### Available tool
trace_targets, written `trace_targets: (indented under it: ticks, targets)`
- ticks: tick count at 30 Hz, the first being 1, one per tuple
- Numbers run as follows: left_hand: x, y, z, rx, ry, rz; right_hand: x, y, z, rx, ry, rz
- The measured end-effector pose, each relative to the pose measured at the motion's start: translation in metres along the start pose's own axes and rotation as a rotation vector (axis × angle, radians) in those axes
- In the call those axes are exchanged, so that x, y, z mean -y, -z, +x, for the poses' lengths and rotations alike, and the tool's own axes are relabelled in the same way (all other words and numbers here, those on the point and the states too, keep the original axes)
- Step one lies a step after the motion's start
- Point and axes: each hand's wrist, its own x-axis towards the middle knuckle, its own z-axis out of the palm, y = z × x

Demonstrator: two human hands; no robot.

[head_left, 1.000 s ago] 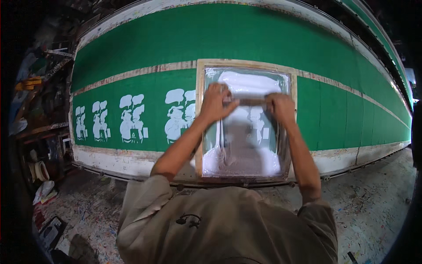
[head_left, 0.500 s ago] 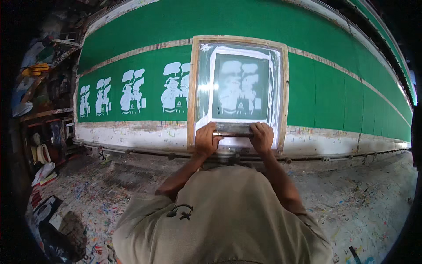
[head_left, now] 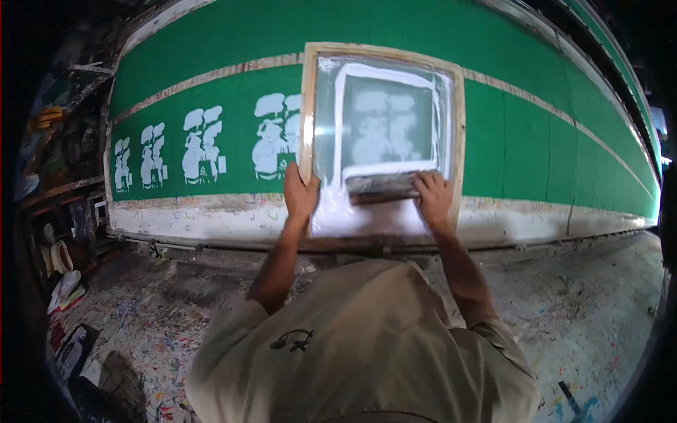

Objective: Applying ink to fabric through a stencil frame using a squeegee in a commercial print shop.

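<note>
A wooden-framed printing screen (head_left: 462, 134) lies on green fabric (head_left: 522, 162), with white ink around a pale figure design on its mesh. My left hand (head_left: 300, 194) is closed on the frame's left side bar, near the lower corner. In my right hand (head_left: 432, 192) is the right end of a squeegee (head_left: 381, 187), which rests tilted across the mesh just below the design. A band of white ink lies along the squeegee's far edge. Several white printed figures (head_left: 203, 144) show on the fabric to the left, the closest partly covered by the frame.
The long table's whitish near edge (head_left: 190, 215) runs along the front, with a rail below it. A pale strip (head_left: 204, 86) crosses the fabric lengthwise. Paint-flecked floor (head_left: 162, 303) lies around me, and cluttered shelves (head_left: 63, 190) stand at the far left.
My left hand has let go of the squeegee and moved left onto the screen frame. My right hand has raised the squeegee slightly up the mesh, and it now lies tilted.
</note>
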Motion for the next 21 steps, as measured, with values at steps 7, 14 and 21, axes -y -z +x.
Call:
trace_targets:
  ticks: [7,14,21]
  targets:
    - [-0.011,-0.008,0.008,-0.029,0.201,-0.186,-0.06,-0.014,0.187,-0.109,-0.098,0.068]
    - [-0.035,-0.028,-0.002,-0.096,0.008,-0.103,-0.117,0.023,-0.021,0.206,-0.767,0.714]
    - [-0.148,-0.203,-0.032,-0.019,0.076,-0.174,-0.283,0.098,-0.06,-0.065,-1.146,1.021]
